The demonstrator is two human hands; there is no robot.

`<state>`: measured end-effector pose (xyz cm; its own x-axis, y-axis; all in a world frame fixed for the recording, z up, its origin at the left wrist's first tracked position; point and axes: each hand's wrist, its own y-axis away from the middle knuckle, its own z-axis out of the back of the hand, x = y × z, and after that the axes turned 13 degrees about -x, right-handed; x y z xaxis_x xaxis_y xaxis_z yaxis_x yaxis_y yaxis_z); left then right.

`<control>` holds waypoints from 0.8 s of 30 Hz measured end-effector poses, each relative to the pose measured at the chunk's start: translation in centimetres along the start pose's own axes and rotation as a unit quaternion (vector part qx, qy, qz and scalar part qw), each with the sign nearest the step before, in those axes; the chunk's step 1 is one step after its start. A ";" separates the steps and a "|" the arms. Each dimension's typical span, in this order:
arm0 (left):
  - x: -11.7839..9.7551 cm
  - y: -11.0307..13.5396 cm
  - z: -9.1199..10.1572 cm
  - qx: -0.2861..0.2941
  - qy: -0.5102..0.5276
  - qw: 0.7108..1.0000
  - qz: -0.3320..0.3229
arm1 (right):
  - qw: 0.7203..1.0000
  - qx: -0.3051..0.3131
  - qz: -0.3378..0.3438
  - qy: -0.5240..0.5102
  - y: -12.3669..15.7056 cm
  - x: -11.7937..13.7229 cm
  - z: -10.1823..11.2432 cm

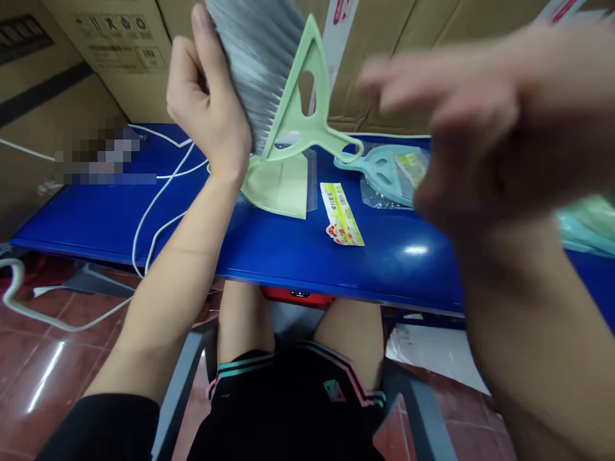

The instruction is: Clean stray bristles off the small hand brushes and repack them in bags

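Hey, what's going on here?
A person seated at a blue table holds up a pale green hand brush with grey bristles in their left hand. Their blurred right hand is raised, apparently empty, near a teal dustpan in a plastic bag. A pale green dustpan and a printed paper label lie on the table.

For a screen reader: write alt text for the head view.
A left hand holds a pale green hand broom with grey bristles; the blurred right hand hovers over a blue table bearing a green dustpan, a teal dustpan and a yellow label.
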<state>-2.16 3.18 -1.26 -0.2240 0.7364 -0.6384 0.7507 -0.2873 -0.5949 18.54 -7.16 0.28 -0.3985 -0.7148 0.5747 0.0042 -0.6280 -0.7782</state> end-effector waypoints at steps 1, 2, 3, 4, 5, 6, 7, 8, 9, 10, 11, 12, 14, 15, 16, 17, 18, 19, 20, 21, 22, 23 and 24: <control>-0.2 0.1 0.0 -0.002 -0.018 1.000 -0.003 | 0.998 -0.026 0.043 0.031 -1.5 -1.1 -0.6; -0.3 0.1 0.1 0.000 -0.035 0.999 -0.005 | 0.988 -0.054 0.117 0.090 -2.4 -2.3 -1.3; -0.4 0.2 0.1 -0.001 -0.047 0.999 -0.004 | 0.973 -0.074 0.171 0.134 -2.9 -3.4 -2.1; -0.4 0.3 0.1 -0.007 -0.051 0.999 -0.001 | 0.962 -0.083 0.193 0.174 -2.9 -4.4 -2.8; -0.4 0.4 0.1 -0.013 -0.049 0.999 0.001 | 0.959 -0.079 0.182 0.205 -2.7 -5.2 -3.5; -0.3 0.5 0.1 -0.019 -0.044 0.999 -0.002 | 0.962 -0.060 0.140 0.229 -2.3 -5.8 -4.1; -0.2 0.7 0.0 -0.020 -0.040 0.999 -0.008 | 0.963 -0.037 0.087 0.252 -1.8 -6.0 -4.7; -0.1 0.9 0.0 -0.014 -0.038 0.999 -0.020 | 0.961 -0.017 0.038 0.274 -1.2 -6.0 -5.1; 0.1 1.1 -0.1 -0.003 -0.037 0.999 -0.037 | 0.956 -0.004 -0.002 0.295 -0.8 -5.8 -5.5; 0.4 1.3 -0.1 0.015 -0.036 0.998 -0.058 | 0.949 -0.001 -0.029 0.315 -0.5 -5.5 -5.7; 0.6 1.5 -0.2 0.030 -0.031 0.996 -0.078 | 0.943 -0.006 -0.045 0.331 -0.3 -5.2 -5.9; 0.7 1.7 -0.2 0.045 -0.022 0.994 -0.092 | 0.938 -0.014 -0.056 0.341 -0.1 -5.0 -6.0; 0.9 2.2 -0.3 0.061 0.000 0.994 -0.088 | 0.939 -0.030 -0.059 0.339 -0.1 -4.9 -5.9; 1.0 2.3 -0.4 0.066 0.004 0.996 -0.066 | 0.943 -0.038 -0.050 0.327 0.0 -5.0 -5.8; 1.0 2.4 -0.5 0.072 0.000 0.997 -0.028 | 0.949 -0.044 -0.036 0.310 0.0 -5.2 -5.6; 1.0 2.5 -0.6 0.083 -0.011 0.996 0.018 | 0.954 -0.050 -0.021 0.293 0.1 -5.5 -5.4; 1.1 2.5 -0.6 0.097 -0.025 0.993 0.066 | 0.959 -0.054 -0.006 0.279 0.1 -5.7 -5.2; 1.3 2.5 -0.7 0.115 -0.037 0.987 0.108 | 0.962 -0.058 0.006 0.268 0.2 -5.9 -5.1; 1.6 2.5 -0.7 0.139 -0.044 0.979 0.141 | 0.963 -0.062 0.014 0.261 0.3 -6.1 -5.0; 1.9 2.4 -0.8 0.160 -0.042 0.973 0.162 | 0.965 -0.064 0.019 0.254 0.4 -6.2 -4.9; 2.3 2.3 -0.8 0.182 -0.034 0.968 0.172 | 0.966 -0.067 0.020 0.248 0.5 -6.3 -4.9; 2.6 2.2 -0.9 0.201 -0.023 0.963 0.178 | 0.968 -0.071 0.019 0.241 0.5 -6.3 -5.0; 3.0 2.1 -0.9 0.212 -0.016 0.959 0.188 | 0.969 -0.074 0.017 0.234 0.6 -6.3 -5.0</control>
<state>-0.66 5.32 -3.95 -0.0109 0.5142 -0.8576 0.4631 -0.7575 -0.4601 16.46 -1.44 -5.09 -0.7725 -0.4951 0.3978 -0.0932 -0.5312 -0.8421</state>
